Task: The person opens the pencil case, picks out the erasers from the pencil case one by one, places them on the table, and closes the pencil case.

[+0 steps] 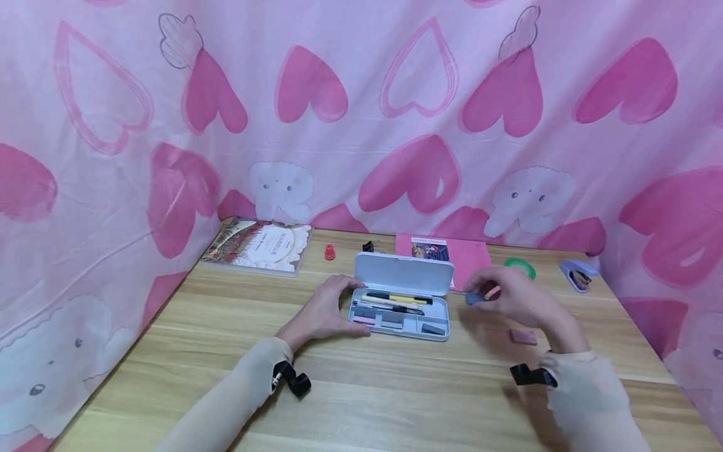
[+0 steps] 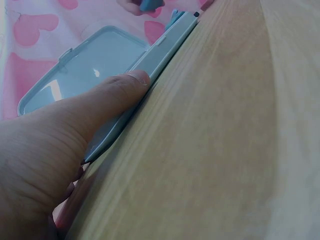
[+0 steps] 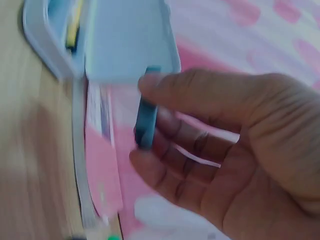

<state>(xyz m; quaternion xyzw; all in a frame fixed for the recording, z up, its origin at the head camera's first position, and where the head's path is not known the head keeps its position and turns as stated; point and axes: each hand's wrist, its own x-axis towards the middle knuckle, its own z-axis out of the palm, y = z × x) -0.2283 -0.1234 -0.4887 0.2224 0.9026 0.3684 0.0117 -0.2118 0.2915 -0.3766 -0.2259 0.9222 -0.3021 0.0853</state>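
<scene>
From the head view, your left hand rested against the left end of the open pencil case, fingers curved along its edge. Your right hand hovered just right of the case, pinching a small blue eraser between thumb and fingers. A pink eraser lay on the wooden table just below that hand, with a green tape roll and a stapler beyond it.

At the left wrist, your thumb pressed along the case's near wall, the lid standing open past it.

At the right wrist, though blurred, your fingers and thumb gripped the blue eraser by its ends, the case just beyond your fingertips.
</scene>
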